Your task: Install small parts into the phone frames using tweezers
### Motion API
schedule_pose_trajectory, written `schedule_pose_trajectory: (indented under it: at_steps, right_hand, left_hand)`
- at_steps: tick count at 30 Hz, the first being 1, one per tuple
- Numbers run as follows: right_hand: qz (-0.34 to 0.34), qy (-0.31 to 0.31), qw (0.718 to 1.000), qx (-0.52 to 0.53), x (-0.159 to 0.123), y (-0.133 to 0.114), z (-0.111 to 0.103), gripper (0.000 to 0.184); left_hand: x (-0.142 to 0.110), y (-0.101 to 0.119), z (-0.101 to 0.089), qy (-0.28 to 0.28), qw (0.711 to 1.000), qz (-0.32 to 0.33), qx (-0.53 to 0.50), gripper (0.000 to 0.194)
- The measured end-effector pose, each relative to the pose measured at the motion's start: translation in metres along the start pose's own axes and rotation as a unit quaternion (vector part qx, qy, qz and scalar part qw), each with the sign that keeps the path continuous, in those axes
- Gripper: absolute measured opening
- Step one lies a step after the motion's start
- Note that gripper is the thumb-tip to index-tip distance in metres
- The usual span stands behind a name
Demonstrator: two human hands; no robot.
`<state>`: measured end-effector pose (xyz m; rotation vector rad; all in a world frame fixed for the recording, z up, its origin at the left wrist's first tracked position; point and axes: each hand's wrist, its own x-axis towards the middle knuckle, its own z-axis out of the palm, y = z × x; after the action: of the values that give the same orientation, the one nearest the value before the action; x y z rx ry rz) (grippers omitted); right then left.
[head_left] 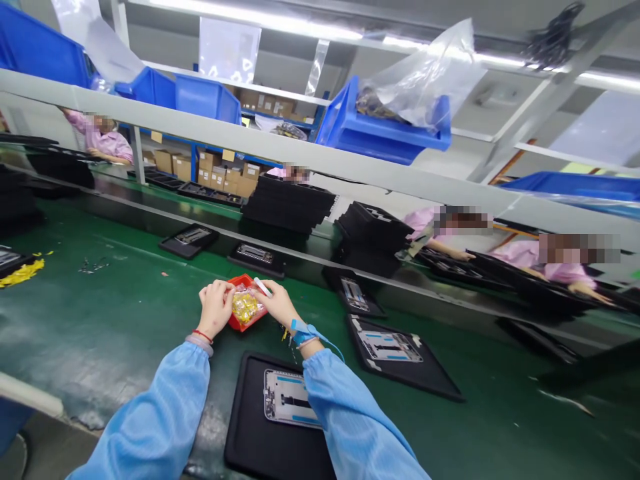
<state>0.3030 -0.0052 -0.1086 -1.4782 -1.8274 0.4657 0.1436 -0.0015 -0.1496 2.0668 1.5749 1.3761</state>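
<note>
We see a small red tray (242,323) just left of the frame's centre, a shallow plastic dish with low walls, filled with little shiny yellow parts (244,307). Our left hand (216,309) curls its fingers around the tray's left edge, holding it. Our right hand (278,304) rests on the tray's right side with a white pen-like tool (262,286) pinched in its fingers; a blue wrist strap (305,332) circles that wrist. Both arms wear light blue smooth sleeves.

The tray sits on a dark green matte desk (100,320), scuffed pale toward the lower left. Just below our hands lies a flat black rectangular tray (250,433) carrying a silvery phone frame (289,399); another such tray (400,360) lies to the right. Across the desk, stacks of black trays (287,203) stand mid-frame, and people in pink smocks work beyond them. Blue plastic bins (380,137) sit tilted on a grey shelf rail at the top, one holding a crumpled clear bag (425,73).
</note>
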Motion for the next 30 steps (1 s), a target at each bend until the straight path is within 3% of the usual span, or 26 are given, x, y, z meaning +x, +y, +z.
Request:
schedule_pose_trajectory:
  at_steps: [3,7,21,30]
  right_hand:
    - [-0.031,-0.017,0.999,0.011,-0.004,-0.004,-0.001,0.026]
    - [-0.035,-0.028,0.999,0.003,-0.005,-0.004,0.0,0.014]
    - [-0.053,-0.04,0.998,0.004,-0.007,0.005,0.003,0.016]
    - [-0.044,-0.042,0.998,-0.018,-0.007,0.003,0.0,0.018]
  left_hand:
    - [-0.001,0.002,0.001,-0.017,1.0,0.019,0.008,0.013]
    - [-0.002,0.003,0.001,-0.03,0.998,0.042,0.02,0.012]
    - [-0.003,0.014,-0.004,-0.084,0.977,0.166,0.105,0.015]
    - [-0.002,0.011,-0.003,-0.072,0.978,0.157,0.12,0.015]
